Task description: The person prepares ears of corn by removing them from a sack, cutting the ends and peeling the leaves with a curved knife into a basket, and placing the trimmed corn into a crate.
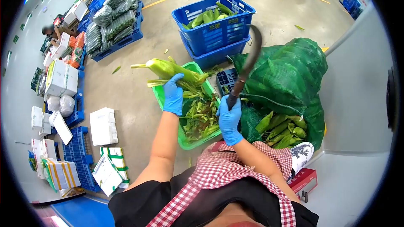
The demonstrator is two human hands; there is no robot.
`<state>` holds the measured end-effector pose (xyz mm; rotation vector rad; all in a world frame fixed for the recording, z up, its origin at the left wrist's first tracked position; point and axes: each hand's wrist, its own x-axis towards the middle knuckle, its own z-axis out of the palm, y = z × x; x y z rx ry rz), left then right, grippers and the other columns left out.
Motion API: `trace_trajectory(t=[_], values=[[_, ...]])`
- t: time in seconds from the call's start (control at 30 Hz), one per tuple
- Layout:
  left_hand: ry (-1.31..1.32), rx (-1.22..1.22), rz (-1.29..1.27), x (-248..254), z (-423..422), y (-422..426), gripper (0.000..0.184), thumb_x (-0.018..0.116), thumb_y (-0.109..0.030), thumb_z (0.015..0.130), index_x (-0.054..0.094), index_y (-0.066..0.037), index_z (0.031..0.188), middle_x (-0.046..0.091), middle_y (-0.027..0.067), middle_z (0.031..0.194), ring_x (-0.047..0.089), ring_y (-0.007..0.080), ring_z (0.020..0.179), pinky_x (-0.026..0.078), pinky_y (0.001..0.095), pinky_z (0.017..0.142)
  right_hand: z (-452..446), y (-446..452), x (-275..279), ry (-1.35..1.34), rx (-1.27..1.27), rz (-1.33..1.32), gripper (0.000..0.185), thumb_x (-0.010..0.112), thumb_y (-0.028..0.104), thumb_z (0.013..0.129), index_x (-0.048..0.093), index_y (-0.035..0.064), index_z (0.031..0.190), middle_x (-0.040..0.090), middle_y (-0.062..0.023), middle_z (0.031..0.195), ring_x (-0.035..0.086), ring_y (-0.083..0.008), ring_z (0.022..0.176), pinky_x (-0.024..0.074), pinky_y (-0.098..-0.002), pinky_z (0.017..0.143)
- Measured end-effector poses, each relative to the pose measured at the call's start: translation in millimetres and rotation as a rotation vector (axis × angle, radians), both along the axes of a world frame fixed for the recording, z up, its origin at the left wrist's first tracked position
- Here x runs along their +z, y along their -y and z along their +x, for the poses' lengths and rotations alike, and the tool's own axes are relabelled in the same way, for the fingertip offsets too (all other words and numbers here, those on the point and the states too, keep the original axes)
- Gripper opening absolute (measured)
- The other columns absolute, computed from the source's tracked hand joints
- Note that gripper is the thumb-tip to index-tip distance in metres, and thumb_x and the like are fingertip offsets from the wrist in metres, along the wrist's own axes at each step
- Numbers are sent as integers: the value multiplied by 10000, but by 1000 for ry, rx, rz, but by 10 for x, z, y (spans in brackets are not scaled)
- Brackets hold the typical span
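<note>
My left hand (173, 95), in a blue glove, is closed around an ear of corn (168, 69) in its green husk, held above a green crate (184, 141). Husk trimmings (198, 115) lie in that crate. In my right hand (229, 120), also gloved in blue, is the dark handle of a sickle (252, 54), its curved blade pointing up and away from the corn. To the right, a green mesh sack (286, 75) bulges with its contents. More ears of corn (284, 130) show at the sack's opening, near my right forearm.
Two stacked blue crates (216, 38) stand ahead, the upper one holding corn. Bagged vegetables (113, 21) sit on a blue pallet at the far left. White foam boxes (103, 126) are on the left floor. A grey wall (357, 101) rises at the right. Another person works far left.
</note>
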<state>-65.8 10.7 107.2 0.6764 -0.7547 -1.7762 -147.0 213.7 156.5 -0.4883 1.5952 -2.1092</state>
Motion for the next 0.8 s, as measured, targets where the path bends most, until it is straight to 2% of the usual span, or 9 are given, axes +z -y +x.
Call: trace_trajectory(t=[0.13, 0.23, 0.43, 0.5, 0.53, 0.63, 0.67, 0.7, 0.8], values=[[-56, -7, 116, 119, -107, -107, 179, 610, 76, 673, 611, 24, 844, 610, 92, 888, 587, 225, 853, 485, 326, 819, -31, 125, -264, -131, -97, -23, 105, 555, 103, 880, 467, 59, 912, 491, -35, 630, 502, -97, 517, 422, -251, 486], [-47, 19, 88, -108, -171, -38, 258, 617, 75, 680, 588, 21, 931, 606, 95, 925, 589, 234, 873, 494, 342, 830, -3, -77, -1162, -376, 538, 940, 365, 542, 278, 798, 541, -60, 935, 598, -296, 862, 582, -438, 871, 448, -477, 756], [-242, -41, 393, -361, -149, 181, 363, 635, -103, 775, 530, -17, 1111, 562, 158, 1148, 512, 308, 1098, 406, 457, 974, -402, -661, -1638, -117, 604, 1080, 378, 540, 289, 743, 607, -56, 882, 613, -282, 842, 591, -441, 836, 467, -460, 752], [-222, -65, 502, -301, -367, 258, 376, 632, -148, 787, 532, -32, 1130, 551, 156, 1171, 498, 319, 1115, 387, 484, 983, -761, -809, -1648, -31, 644, 946, 340, 557, 264, 755, 569, -49, 886, 616, -217, 717, 609, -382, 652, 489, -432, 582], [-212, -78, 557, -281, -488, 294, 383, 630, -171, 794, 533, -40, 1140, 546, 155, 1183, 490, 324, 1124, 377, 497, 988, -823, -831, -926, 247, 629, 938, 186, 551, 166, 795, 509, -6, 853, 537, -89, 625, 531, -189, 471, 421, -327, 406], [-183, -224, 444, -211, -1079, 1061, 400, 572, -325, 840, 537, -64, 1141, 554, 169, 1162, 492, 325, 1099, 388, 497, 970, -936, -1217, -827, 318, 520, 927, 179, 560, 148, 807, 501, -3, 883, 528, -73, 616, 517, -166, 463, 418, -310, 408], [-196, -272, 70, -218, -1332, 1352, 320, 542, -274, 861, 550, -52, 1091, 571, 165, 1123, 518, 309, 1067, 427, 467, 934, -969, -1345, -780, 360, 474, 890, 168, 562, 136, 809, 498, -5, 874, 525, -70, 603, 529, -165, 470, 429, -311, 422], [-346, -104, 373, 175, -1640, 1481, 241, 488, -193, 883, 550, -38, 1056, 580, 152, 1100, 565, 278, 989, 473, 421, 881, -1003, -1473, -800, 434, 451, 849, 161, 561, 135, 816, 489, 12, 891, 523, -57, 609, 514, -145, 462, 420, -305, 410], [-385, -184, 77, 456, -2316, 1601, 199, 462, -59, 858, 565, 37, 998, 646, 138, 900, 626, 240, 896, 524, 347, 780, -1120, -1866, -794, 544, 306, 791, 167, 559, 131, 819, 483, 24, 921, 526, -51, 613, 507, -137, 457, 421, -304, 407]])
